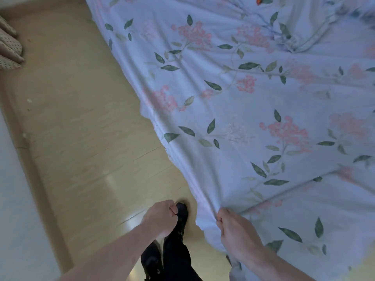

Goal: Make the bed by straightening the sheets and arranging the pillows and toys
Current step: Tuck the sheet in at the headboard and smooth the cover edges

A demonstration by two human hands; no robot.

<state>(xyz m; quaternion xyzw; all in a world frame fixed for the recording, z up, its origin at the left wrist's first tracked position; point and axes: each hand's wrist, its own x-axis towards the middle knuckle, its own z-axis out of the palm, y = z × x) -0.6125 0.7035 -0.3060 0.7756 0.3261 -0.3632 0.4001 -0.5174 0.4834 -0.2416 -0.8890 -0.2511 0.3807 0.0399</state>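
Note:
A light blue sheet point(253, 102) printed with pink flowers and green leaves covers the bed and fills the right side of the head view. My right hand point(233, 230) grips the sheet's edge near the bottom, and the cloth is bunched in its fingers and stretched tight from there. My left hand point(162, 218) hangs over the floor to the left of the sheet, curled into a fist with nothing in it. A small orange thing point(259, 0) peeks in at the top edge on the sheet. No pillows are visible on the bed.
A yellowish wooden floor point(81, 128) runs along the bed's left side. A pale wall with a skirting board point(18, 199) bounds it at the left. Spotted cushions or fabric point(9, 47) lie at the upper left. My dark-clad legs and shoes point(174, 250) stand beside the bed.

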